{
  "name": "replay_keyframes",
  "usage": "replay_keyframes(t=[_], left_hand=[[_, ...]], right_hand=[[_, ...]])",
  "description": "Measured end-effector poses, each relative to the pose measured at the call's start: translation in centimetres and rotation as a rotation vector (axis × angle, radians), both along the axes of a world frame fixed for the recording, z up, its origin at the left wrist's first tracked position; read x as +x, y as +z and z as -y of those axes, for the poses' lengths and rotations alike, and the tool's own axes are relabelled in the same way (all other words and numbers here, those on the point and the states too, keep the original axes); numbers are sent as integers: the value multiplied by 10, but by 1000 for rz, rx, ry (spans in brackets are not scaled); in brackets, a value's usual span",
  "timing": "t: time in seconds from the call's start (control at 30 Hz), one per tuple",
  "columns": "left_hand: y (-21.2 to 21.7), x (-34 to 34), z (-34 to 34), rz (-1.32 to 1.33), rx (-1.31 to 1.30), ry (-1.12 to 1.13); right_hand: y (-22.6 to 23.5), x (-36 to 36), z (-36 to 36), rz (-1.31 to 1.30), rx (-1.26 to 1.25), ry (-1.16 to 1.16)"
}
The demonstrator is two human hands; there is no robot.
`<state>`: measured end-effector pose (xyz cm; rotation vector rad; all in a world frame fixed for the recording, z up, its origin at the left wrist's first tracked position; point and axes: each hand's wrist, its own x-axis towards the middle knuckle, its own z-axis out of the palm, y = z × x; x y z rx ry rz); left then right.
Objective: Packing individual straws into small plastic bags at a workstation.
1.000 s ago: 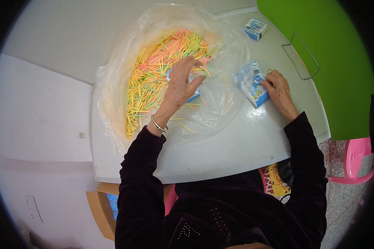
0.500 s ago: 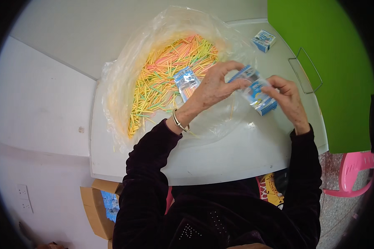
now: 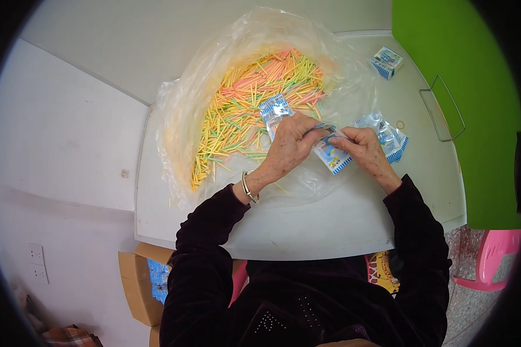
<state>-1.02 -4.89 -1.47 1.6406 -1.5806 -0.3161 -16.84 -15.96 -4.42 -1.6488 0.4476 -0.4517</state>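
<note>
White walls are curving around a pale tabletop (image 3: 330,225), with a green panel lying along its right side. Left hand (image 3: 288,147) and right hand (image 3: 362,149) are meeting over the middle of the tabletop, both pinching one small blue-and-white packet (image 3: 331,155); the fingers (image 3: 307,126) of the left hand are closing on its upper edge, while the right hand's fingers are clamping its right side. What the packet is holding is too small to make out, and the left hand is covering part of it. A second packet (image 3: 272,111) is lying just beyond the left hand, on a heap of yellow, green and pink sticks (image 3: 249,104) inside a clear plastic bag (image 3: 214,75); the bag's glare is blurring the heap's edges. More empty packets (image 3: 391,139) are lying just beside the right hand, partly hidden behind it. A small box (image 3: 386,62) is sitting well apart at the far corner, near a wire handle (image 3: 443,110) and a rubber band (image 3: 400,124). Below the tabletop, a cardboard box (image 3: 139,283) is being cut off by the person's dark sleeve, and a pink chair (image 3: 495,260) is showing only in part at the right edge.
</note>
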Motion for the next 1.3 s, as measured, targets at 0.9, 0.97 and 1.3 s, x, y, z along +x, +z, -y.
replay_keyframes(t=[0.9,0.97,1.3], left_hand=[[-32,92,98,916,202,181],[-36,97,104,967,143,176],[-54,88,122,1124,82,220]], right_hand=[[-22,1,3,-54,-126,98],[-22,2,2,-52,-128,100],[-28,2,8,-90,-157,144]])
